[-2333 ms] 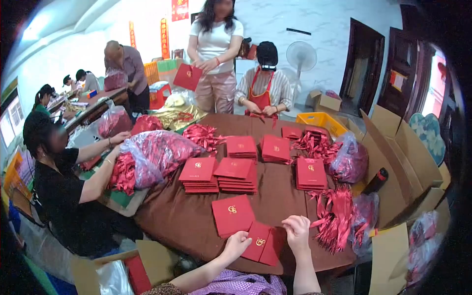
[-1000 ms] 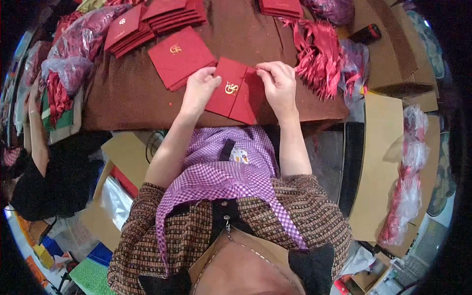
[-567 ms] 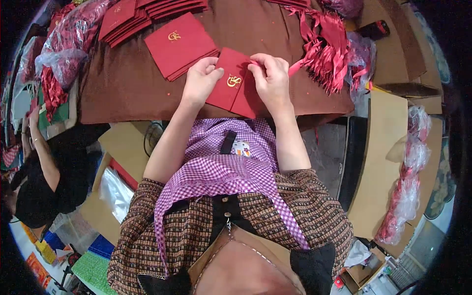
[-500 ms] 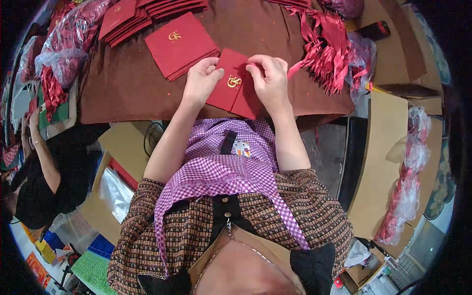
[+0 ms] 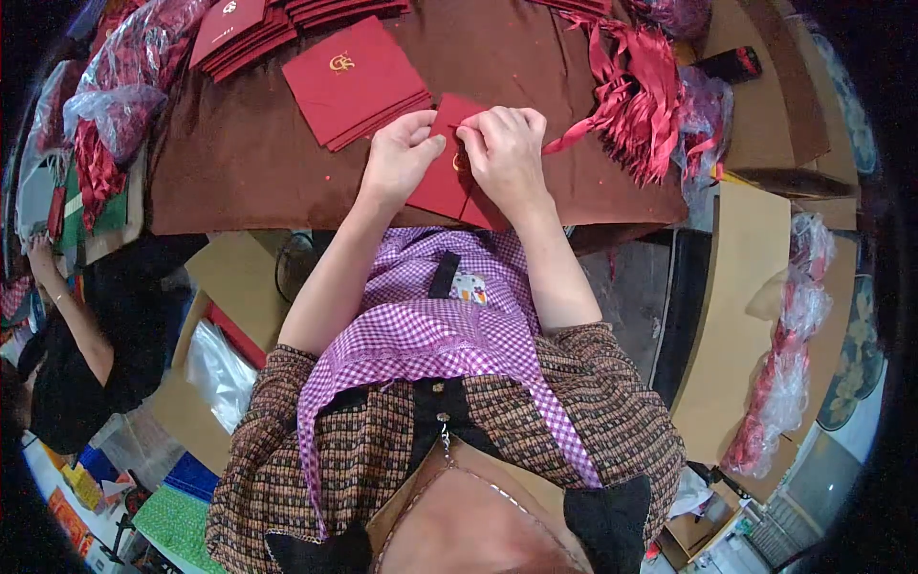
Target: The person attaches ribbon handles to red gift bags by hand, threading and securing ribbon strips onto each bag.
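Observation:
A flat-folded red paper bag point(image 5: 439, 194) with a gold emblem lies at the table's near edge, slightly tilted, a fold line running down it. At its left upper edge, my left hand point(image 5: 402, 158) is closed, thumb and fingers pinching the edge. My right hand point(image 5: 507, 158) is closed over the bag's right upper part and covers most of the emblem. From behind its fingers a red ribbon point(image 5: 566, 142) trails out to the right; the end inside the fingers is hidden. Just beyond my left hand lies a small stack of similar red bags point(image 5: 356, 81).
More stacked red bags point(image 5: 244, 38) lie at the far left. A bundle of red ribbons point(image 5: 631, 105) rests on the brown cloth point(image 5: 239, 182) at right. Plastic-wrapped ribbons point(image 5: 134, 72) flank the left side. Cardboard boxes point(image 5: 732, 325) stand at right; another person's arm point(image 5: 78, 325) shows at left.
My right hand has moved slightly left and turned over the bag, now hiding most of the emblem. My left hand stays about where it was. The other person's hand at left has shifted down.

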The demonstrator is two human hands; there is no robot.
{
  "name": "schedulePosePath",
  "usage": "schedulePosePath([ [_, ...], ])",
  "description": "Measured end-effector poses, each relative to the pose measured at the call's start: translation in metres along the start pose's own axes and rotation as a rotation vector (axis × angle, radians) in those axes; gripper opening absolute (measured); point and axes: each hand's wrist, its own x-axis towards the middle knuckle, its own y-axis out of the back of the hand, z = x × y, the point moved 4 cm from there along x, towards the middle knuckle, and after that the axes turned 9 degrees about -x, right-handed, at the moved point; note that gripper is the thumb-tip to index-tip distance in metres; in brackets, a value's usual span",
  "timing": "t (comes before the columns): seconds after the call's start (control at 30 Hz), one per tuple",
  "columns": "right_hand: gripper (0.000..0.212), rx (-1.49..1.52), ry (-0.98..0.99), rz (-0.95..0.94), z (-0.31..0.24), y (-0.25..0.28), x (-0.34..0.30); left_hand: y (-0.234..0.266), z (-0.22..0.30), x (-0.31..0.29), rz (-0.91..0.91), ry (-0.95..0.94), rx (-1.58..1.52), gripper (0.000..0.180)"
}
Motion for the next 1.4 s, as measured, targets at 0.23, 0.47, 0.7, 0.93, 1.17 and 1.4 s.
schedulePosePath([
  [0.23, 0.010, 0.097, -0.053, -0.046, 0.001, 0.000, 0.003, 0.004, -0.006, 0.003, -0.009, -0.034, 0.018, 0.034],
  [0.47, 0.013, 0.105, -0.093, -0.123, 0.002, 0.001, 0.007, -0.001, -0.002, -0.002, 0.001, -0.045, 0.119, 0.037],
  [0.7, 0.015, 0.090, -0.120, -0.225, 0.002, -0.004, 0.013, 0.006, -0.009, 0.001, -0.010, -0.071, 0.171, 0.038],
  [0.93, 0.015, 0.102, -0.094, -0.273, 0.004, -0.010, 0.017, 0.006, -0.009, 0.001, -0.022, -0.099, 0.204, 0.039],
  [1.17, 0.017, 0.251, -0.228, -0.385, 0.010, -0.019, 0.020, 0.013, -0.018, 0.004, -0.031, -0.125, 0.231, 0.037],
  [1.4, 0.014, 0.071, -0.078, -0.422, -0.001, -0.014, 0.027, 0.009, -0.015, 0.005, -0.032, -0.083, 0.201, 0.036],
])
